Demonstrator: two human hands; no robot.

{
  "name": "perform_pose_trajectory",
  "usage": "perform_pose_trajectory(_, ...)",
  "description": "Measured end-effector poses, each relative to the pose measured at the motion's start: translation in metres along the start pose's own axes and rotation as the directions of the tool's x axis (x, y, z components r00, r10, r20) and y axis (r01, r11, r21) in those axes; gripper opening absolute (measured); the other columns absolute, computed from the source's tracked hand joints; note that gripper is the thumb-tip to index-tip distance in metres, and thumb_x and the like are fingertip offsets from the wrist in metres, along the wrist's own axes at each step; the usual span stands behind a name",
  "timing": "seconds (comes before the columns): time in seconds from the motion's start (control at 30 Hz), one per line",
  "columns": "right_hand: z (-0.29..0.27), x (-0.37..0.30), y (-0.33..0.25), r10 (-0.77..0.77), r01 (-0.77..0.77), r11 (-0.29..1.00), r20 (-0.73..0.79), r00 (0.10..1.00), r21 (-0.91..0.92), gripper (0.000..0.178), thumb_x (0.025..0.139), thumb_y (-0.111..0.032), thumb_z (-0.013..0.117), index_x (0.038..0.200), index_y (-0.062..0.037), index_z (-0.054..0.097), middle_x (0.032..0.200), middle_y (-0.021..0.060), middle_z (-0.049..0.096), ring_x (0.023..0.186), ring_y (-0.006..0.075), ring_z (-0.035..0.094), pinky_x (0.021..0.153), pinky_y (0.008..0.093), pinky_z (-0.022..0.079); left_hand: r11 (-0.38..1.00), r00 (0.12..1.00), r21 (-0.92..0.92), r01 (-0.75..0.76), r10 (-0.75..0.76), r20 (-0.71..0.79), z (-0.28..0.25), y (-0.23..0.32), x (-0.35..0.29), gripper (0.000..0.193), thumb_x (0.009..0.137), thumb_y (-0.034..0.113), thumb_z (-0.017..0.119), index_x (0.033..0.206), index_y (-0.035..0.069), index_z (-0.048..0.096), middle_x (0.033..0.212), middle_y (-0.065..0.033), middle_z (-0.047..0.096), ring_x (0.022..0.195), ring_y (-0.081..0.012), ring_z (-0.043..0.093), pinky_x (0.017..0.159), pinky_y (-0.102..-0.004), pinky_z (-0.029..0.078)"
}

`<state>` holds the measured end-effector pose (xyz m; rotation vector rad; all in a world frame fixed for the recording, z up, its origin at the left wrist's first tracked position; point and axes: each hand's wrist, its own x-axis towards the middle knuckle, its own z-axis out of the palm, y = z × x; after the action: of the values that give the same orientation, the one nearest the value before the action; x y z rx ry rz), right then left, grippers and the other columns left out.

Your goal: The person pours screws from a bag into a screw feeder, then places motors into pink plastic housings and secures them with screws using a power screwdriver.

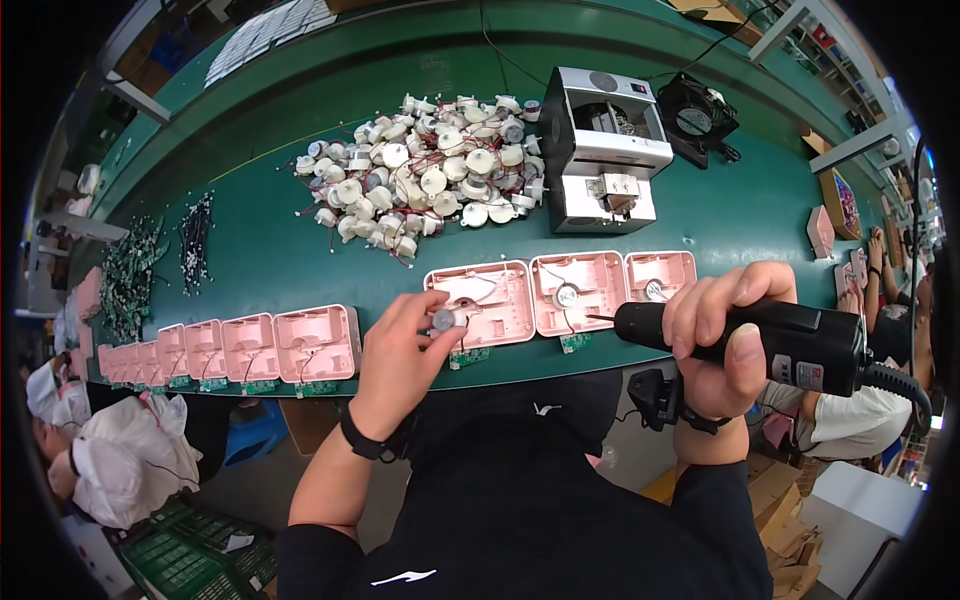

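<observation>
Between the thumb and fingers of my left hand [400,345] is a small round motor [443,320], held over the left edge of a pink plastic housing [510,325]. Thin wires lie inside that housing, and a green circuit board [470,357] sticks out at its near side. My right hand [735,320] is wrapped round a black electric screwdriver [815,345], its thin bit pointing left above the neighbouring pink housing [605,270]. A round motor [566,296] sits in that one, and another motor [653,290] shows in the housing to its right, partly behind my right hand.
Several more pink housings [318,343] run leftward along the bench edge. A heap of white motors [430,180] lies behind them, beside a silver-black machine [610,150] and a black fan [698,115]. Bundled wires [195,240] lie far left. Other people sit at both sides.
</observation>
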<state>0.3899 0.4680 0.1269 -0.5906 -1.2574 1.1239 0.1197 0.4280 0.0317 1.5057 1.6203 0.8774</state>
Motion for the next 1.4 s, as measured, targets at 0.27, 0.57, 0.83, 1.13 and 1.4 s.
perform_pose_trajectory(0.27, 0.002, -0.006, -0.003, 0.05, -0.05, 0.999, -0.001, 0.999, 0.013, 0.039, 0.087, -0.024, 0.071, 0.105, -0.0088, 0.04, 0.071, 0.0043, 0.051, 0.057, 0.0151, 0.05, 0.056, 0.0305, 0.046, 0.889, 0.964, 0.401, -0.221, 0.26, -0.046, 0.026, -0.021, -0.002, 0.026, 0.077, 0.013, 0.079, 0.099, 0.006, 0.066, 0.093, -0.007, 0.066, 0.079, -0.0236, 0.065, 0.061, -0.0356, 0.052)
perform_pose_trajectory(0.57, 0.005, -0.006, -0.002, 0.02, -0.02, 0.999, -0.003, 1.0, -0.042, 0.039, 0.088, -0.03, 0.069, 0.105, -0.0091, 0.042, 0.071, 0.0024, 0.05, 0.051, 0.0139, 0.05, 0.052, 0.0294, 0.046, 0.754, 0.886, 0.493, -0.434, 0.457, 0.081, 0.027, -0.002, 0.007, 0.022, 0.079, 0.018, 0.076, 0.096, 0.007, 0.068, 0.092, -0.0052, 0.066, 0.083, -0.0242, 0.062, 0.069, -0.0358, 0.052)
perform_pose_trajectory(0.83, 0.002, -0.01, -0.005, 0.009, -0.01, 0.999, -0.004, 1.0, -0.042, 0.039, 0.088, -0.031, 0.069, 0.104, -0.0092, 0.042, 0.071, 0.0022, 0.05, 0.051, 0.0138, 0.05, 0.052, 0.0296, 0.046, 0.729, 0.912, 0.575, -0.372, 0.401, 0.081, 0.046, 0.007, 0.014, 0.016, 0.078, 0.019, 0.076, 0.081, 0.006, 0.068, 0.079, -0.0066, 0.059, 0.079, -0.0252, 0.06, 0.066, -0.037, 0.051)
perform_pose_trajectory(1.13, -0.007, -0.017, -0.008, -0.023, 0.023, 1.0, -0.011, 1.0, -0.021, 0.039, 0.088, -0.031, 0.069, 0.104, -0.0088, 0.041, 0.071, 0.0027, 0.05, 0.052, 0.0142, 0.05, 0.052, 0.0299, 0.046, 0.617, 0.898, 0.691, -0.378, 0.424, 0.113, 0.057, 0.008, 0.02, 0.014, 0.076, 0.017, 0.075, 0.07, 0.006, 0.068, 0.076, -0.0079, 0.057, 0.075, -0.0239, 0.061, 0.062, -0.0366, 0.051)
perform_pose_trajectory(1.4, -0.012, -0.021, -0.011, -0.036, 0.035, 0.999, -0.036, 0.999, -0.017, 0.039, 0.088, -0.031, 0.069, 0.104, -0.0087, 0.041, 0.072, 0.0027, 0.05, 0.052, 0.0144, 0.05, 0.052, 0.0298, 0.045, 0.687, 0.868, 0.59, -0.425, 0.494, 0.049, 0.055, 0.01, 0.021, 0.013, 0.083, 0.01, 0.066, 0.072, 0.004, 0.064, 0.074, -0.0079, 0.056, 0.076, -0.0244, 0.062, 0.059, -0.0364, 0.051)
